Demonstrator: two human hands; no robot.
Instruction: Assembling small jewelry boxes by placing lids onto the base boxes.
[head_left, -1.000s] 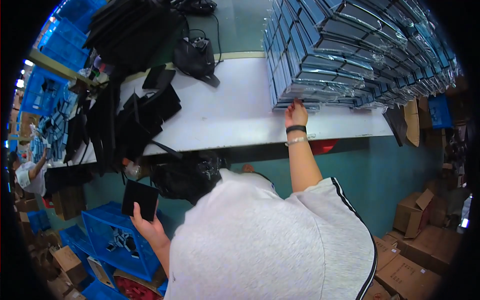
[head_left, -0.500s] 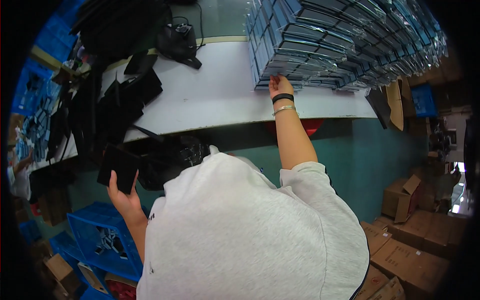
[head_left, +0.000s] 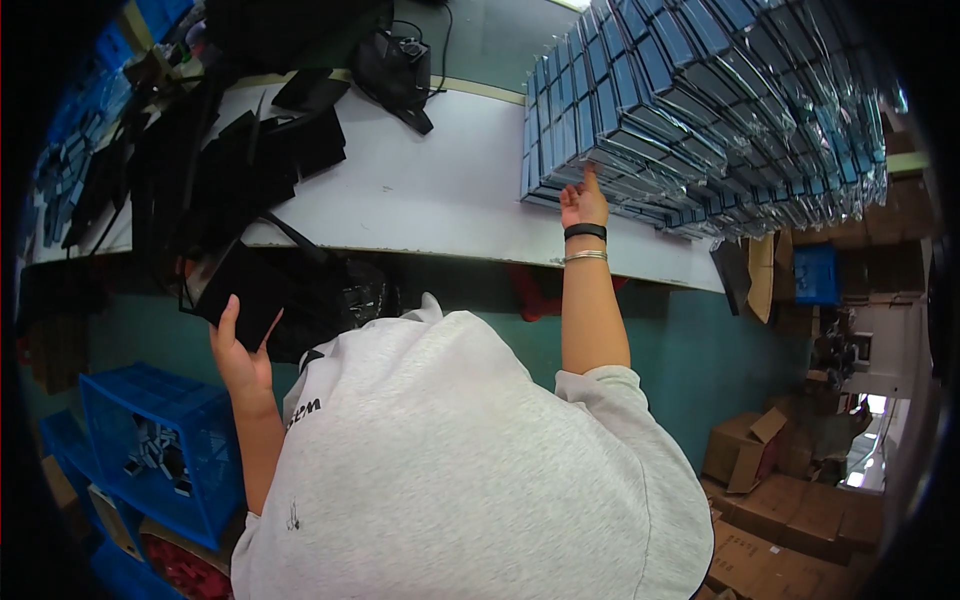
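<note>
My left hand (head_left: 242,350) grips a flat black box (head_left: 245,300) at its lower edge, low on the left in front of the table. The thumb and fingers are on opposite sides of it. At the right, my right hand (head_left: 585,203) reaches up to a tall stack of blue boxes (head_left: 640,100) in clear plastic wrap. Its index finger points up at the stack's lower near edge and seems to touch it, the other fingers loosely bent. I see nothing held in this hand. A dark band and bracelets circle that wrist.
The white table (head_left: 420,190) carries black flat pieces (head_left: 310,140) and a black bag (head_left: 395,75). Lower left stands a blue crate (head_left: 160,400) with small pale items inside. Cardboard boxes (head_left: 790,510) fill the lower right. A red object (head_left: 530,295) shows under the table.
The view has shifted, moving table and stack within it. My right index finger now stretches up along the stack. My left hand still holds the black box, which has tilted, showing a lighter side.
</note>
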